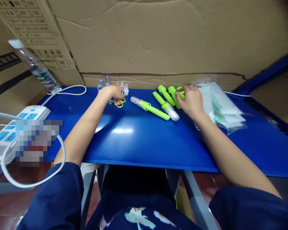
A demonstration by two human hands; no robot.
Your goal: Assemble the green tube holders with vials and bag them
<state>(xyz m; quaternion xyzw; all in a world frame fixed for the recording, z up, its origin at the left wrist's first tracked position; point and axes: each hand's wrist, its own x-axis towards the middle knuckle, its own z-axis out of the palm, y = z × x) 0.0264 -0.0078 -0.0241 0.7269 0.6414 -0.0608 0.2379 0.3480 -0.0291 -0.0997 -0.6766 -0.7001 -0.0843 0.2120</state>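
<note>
My left hand (114,92) reaches to the far side of the blue table (139,140), its fingers curled down among small clear caps (126,89) and yellow rings (120,103); what it pinches is hidden. My right hand (190,100) rests on a cluster of bright green pen-shaped parts (169,93), its fingers closed round one green piece (181,93). Two assembled green tubes with clear caps lie between the hands, one (150,108) to the left, the other (166,106) to the right.
A stack of clear plastic bags (222,107) lies just right of my right hand. A white power strip (4,134) with a looping cord sits at the left edge, a plastic water bottle (35,65) leans behind it. Cardboard (158,38) walls the table's back.
</note>
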